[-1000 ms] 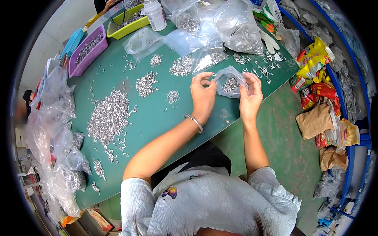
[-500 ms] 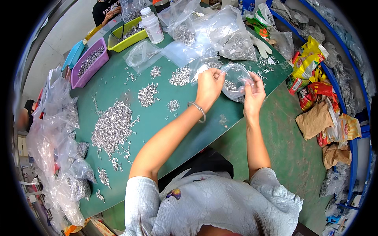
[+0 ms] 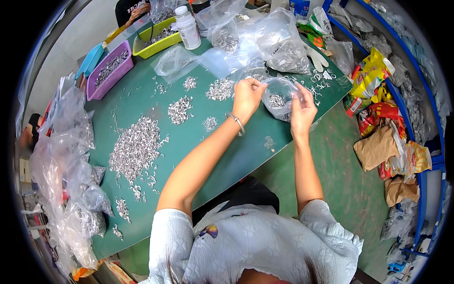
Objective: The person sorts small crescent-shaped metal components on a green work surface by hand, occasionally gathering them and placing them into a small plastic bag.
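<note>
A clear plastic bag (image 3: pixel 279 110) with small silver metal pieces in its bottom sits near the table's right edge, its mouth spread wide. My left hand (image 3: pixel 248 98) pinches the bag's rim on the left, fingers closed. On the opposite side my right hand (image 3: pixel 303 111) grips the rim between thumb and fingers. Left of my hands lie sorted heaps: a small pile of silver pieces (image 3: pixel 220 89), another pile (image 3: pixel 180 110), and a little cluster of rings (image 3: pixel 210 124). The biggest heap of curved metal pieces (image 3: pixel 137 147) covers the table beyond my left forearm.
A purple basket (image 3: pixel 124 73), a yellow-green basket (image 3: pixel 163 45) and a white bottle (image 3: pixel 188 29) stand at the back. Filled clear bags (image 3: pixel 286 54) lie behind my hands; more bags (image 3: pixel 61 165) crowd the left edge. Blue shelving (image 3: pixel 422 199) with packets is at right. Someone's hand (image 3: pixel 138 12) shows far back.
The bag's mouth has tilted a little, showing more of the metal pieces inside. My left hand has shifted slightly left, and both hands keep their hold. The whole view has moved slightly.
</note>
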Tool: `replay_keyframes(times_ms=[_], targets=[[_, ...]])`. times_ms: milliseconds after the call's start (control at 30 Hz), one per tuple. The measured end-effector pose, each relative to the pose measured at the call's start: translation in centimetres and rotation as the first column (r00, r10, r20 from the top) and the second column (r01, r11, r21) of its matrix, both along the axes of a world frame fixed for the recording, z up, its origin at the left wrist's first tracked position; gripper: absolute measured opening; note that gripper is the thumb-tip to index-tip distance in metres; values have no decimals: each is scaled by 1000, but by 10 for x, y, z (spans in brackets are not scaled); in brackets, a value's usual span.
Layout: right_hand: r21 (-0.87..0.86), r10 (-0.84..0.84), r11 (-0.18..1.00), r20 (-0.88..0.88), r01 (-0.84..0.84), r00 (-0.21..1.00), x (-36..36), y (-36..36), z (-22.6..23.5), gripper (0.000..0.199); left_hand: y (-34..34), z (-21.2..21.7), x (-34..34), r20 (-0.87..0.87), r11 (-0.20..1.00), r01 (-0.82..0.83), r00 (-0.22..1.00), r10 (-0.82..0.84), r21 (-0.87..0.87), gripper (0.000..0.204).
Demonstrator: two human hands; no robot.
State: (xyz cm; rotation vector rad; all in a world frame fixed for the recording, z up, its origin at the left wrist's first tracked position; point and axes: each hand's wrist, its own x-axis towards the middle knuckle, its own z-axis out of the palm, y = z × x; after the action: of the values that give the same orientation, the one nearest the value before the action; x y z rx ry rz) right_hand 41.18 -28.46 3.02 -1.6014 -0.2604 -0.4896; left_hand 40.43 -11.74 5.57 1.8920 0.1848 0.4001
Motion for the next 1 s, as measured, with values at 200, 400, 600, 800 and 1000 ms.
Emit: replay_keyframes(times_ms=[200,400,600,800,1000], targets=[[-121,-147,976,237,180,960,-1,4,10,34,-10,-12,-1,252,997,-28,967,46,-72,18],[-515,-50,801,452,307,890,-11,11,3,42,-7,-62,-8,196,983,-179,964,181,-27,20],[-587,22,718,556,374,831,-70,46,23,41,19,-9,-167,123,988,83,990,-66,-134,37],[-649,534,712,251,-269,808,-154,129,44,29,86,20,-354,-20,975,-160,987,159,-152,23],[-385,937,-91,-345,-918,52,-242,246,32,42,149,-23,-468,42,461,-777,527,849,429,41]])
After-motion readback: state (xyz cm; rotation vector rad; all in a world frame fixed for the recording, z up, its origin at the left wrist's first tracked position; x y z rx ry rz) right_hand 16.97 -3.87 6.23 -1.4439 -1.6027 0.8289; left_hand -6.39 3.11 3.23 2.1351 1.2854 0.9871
